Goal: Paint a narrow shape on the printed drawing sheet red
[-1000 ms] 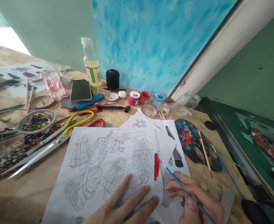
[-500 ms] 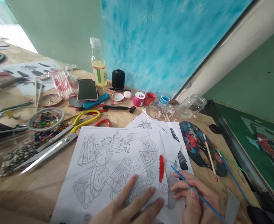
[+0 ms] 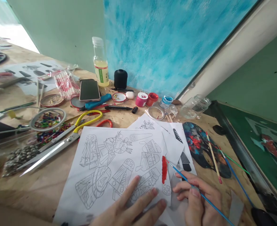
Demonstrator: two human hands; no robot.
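Observation:
My left hand (image 3: 135, 204) lies with fingers spread on a white sheet of line drawings (image 3: 96, 153). Near the sheet's right edge, one drawn shape carries a strip of red paint (image 3: 164, 169). My right hand (image 3: 199, 196) grips a thin blue paintbrush (image 3: 184, 177) between thumb and fingers. The brush's reddish tip is just right of the painted strip; whether it touches paper I cannot tell. More printed sheets (image 3: 173, 147) lie partly under the drawing sheet. To their right is a dark palette (image 3: 195, 147) smeared with red and blue paint.
Yellow-handled scissors (image 3: 74, 131) and bags of beads (image 3: 20, 157) lie left. Behind the sheets stand paint pots (image 3: 152, 99), a phone (image 3: 89, 90), a bottle (image 3: 101, 67) and a tipped glass jar (image 3: 196, 106). A stick (image 3: 213, 157) and another brush (image 3: 237, 179) rest by the palette.
The whole view has shifted slightly, so everything sits a little further right. Both hands keep nearly the same place over the paper, and the red strip looks unchanged.

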